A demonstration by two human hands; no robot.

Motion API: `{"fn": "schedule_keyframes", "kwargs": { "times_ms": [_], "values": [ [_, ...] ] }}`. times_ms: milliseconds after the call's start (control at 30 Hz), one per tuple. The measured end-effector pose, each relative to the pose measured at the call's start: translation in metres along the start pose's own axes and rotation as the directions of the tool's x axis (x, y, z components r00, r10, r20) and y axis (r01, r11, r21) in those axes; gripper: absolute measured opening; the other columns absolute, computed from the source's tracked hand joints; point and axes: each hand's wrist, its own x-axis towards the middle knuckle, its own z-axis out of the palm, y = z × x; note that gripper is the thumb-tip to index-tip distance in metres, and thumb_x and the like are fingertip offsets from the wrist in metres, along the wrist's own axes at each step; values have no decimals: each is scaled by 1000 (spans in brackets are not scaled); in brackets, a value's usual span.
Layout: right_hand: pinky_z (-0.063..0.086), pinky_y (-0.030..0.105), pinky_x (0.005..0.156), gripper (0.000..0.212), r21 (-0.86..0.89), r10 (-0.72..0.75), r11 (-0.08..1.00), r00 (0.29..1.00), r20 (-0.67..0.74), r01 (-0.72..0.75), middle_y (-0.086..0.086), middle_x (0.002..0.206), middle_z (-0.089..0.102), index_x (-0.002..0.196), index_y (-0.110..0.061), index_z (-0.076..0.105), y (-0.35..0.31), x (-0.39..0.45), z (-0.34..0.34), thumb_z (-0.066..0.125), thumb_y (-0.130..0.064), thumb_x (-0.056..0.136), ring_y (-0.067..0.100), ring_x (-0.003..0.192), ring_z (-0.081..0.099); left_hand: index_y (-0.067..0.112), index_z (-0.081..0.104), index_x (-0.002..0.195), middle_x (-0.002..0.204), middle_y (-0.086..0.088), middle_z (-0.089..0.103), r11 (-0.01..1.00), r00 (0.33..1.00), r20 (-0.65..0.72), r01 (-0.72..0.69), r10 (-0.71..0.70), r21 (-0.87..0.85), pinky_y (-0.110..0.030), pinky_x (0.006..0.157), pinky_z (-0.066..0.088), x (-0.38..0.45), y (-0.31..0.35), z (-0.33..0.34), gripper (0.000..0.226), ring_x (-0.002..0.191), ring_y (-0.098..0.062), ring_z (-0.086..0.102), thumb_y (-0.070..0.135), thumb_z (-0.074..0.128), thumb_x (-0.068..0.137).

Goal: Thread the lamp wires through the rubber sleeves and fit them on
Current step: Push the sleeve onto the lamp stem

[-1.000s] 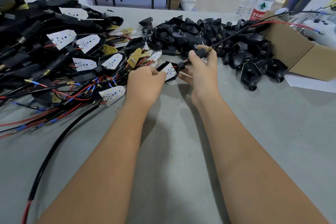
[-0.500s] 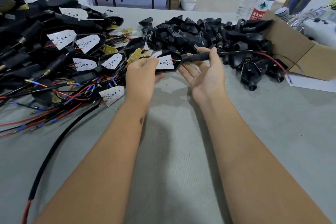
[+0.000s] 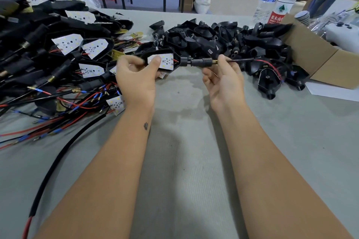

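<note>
- A lamp head [image 3: 162, 61], black-shelled with a white LED board, is held above the middle of the table [image 3: 184, 161], toward its far edge, between the two heaps of parts.
- It is gripped by the left hand [image 3: 136, 81]: the thumb is pressed on the board's near-left corner and the fingers are curled behind the shell.
- The rubber sleeve [image 3: 201, 62] is seen on the lamp's stem, with a brass threaded end just showing at its right.
- The black wire sheath [image 3: 239, 60] is pinched by the right hand [image 3: 225, 81] just beside that brass end, thumb and forefinger closed on it and the other fingers loosely spread; the red wire [image 3: 270, 65] trails toward the cardboard box [image 3: 310, 50] at the right edge.
- The step in hand is judged to be the seating of the sleeve, threading appearing done.
- A push of the sleeve toward the shell would be needed next, with the lamp held steady.
</note>
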Motion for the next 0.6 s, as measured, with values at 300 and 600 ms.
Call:
{"fn": "schedule_keyframes", "kwargs": {
  "times_ms": [300, 600],
  "values": [
    [52, 20, 57, 24, 7, -44, 999, 999, -23, 45, 2, 62, 62, 81, -6, 62, 2, 2, -2, 53, -17, 100, 10, 57, 60, 12, 65, 102, 86, 1, 67, 990, 989, 93, 125, -118, -66, -15, 65, 51, 8, 4, -6, 21, 70, -6, 64, 4, 74, 84],
    [57, 22, 62, 24, 133, -18, 991, 1000, -3, 18, 5, 61, 67, 85, -2, 59, 2, -1, 0, 46, -9, 103, 13, 57, 66, 12, 67, 99, 77, 0, 73, 911, 937, 171, 338, -304, -236, -21, 60, 56, 5, 14, -5, 8, 64, -13, 69, 9, 60, 96]
  ]
}}
